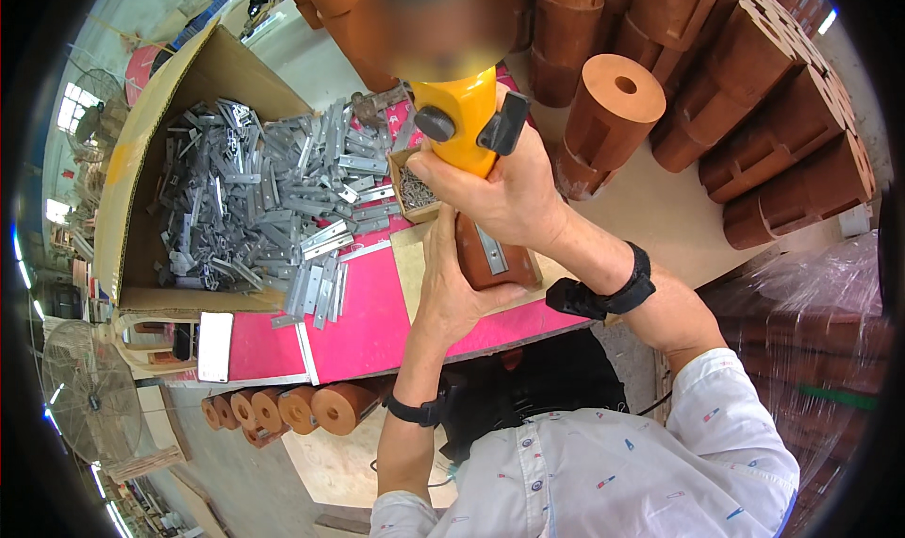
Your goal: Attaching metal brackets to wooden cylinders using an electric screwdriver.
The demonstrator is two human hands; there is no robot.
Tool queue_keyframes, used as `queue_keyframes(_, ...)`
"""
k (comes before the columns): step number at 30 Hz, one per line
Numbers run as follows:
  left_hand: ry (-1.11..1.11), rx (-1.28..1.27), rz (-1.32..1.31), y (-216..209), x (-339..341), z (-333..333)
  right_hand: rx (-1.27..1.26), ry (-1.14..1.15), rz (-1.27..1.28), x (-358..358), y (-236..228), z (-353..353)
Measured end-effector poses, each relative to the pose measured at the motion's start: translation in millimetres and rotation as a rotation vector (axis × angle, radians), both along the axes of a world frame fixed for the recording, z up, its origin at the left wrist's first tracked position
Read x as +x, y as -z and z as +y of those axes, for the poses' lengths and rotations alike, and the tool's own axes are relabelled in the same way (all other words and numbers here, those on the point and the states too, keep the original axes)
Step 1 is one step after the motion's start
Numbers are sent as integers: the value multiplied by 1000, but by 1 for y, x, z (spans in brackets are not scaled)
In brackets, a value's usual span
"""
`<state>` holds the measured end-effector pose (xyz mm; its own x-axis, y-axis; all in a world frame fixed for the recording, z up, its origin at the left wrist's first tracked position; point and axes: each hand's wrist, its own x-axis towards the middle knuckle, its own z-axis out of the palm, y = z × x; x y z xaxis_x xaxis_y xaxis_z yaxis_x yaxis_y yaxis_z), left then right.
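Observation:
My right hand (518, 194) is closed around a yellow power drill (462, 114) with black knobs, held upright over the work; its upper part is blurred. Below it lies a brown cylinder (474, 255) with a grey metal strip (492, 253) along its upper face. My left hand (445, 288) grips this cylinder from its left side, thumb across the near end. The drill's tip is hidden behind my right hand, so I cannot tell whether it touches the strip. Beside my left fingers stands a small box of screws (411, 191).
An open cardboard box (141, 170) spills many metal strips (255, 184) onto the pink tabletop (353, 293). Brown cylinders (617, 95) crowd the back and right. A white phone-like slab (215, 347) lies at the front left edge; several cylinders (344, 406) rest below it.

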<state>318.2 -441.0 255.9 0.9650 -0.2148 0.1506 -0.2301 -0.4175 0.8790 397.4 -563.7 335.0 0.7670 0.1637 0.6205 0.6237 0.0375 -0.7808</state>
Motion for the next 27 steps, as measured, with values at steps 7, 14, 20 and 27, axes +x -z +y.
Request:
queue_keyframes(7, -15, 9, -17, 1, 0, -1, 19, -8, 33, -1, 4, -2)
queue_keyframes(14, 12, 35, 2, -7, 3, 1, 157, -79, 98, 0, 5, -1)
queue_keyframes(20, -92, 74, -36, 1, 64, 30, 282, -85, 134, -10, -11, -10)
queue_keyframes(27, 27, 554, -171, 39, 133, 34, 319, -32, 142, -28, -26, -25)
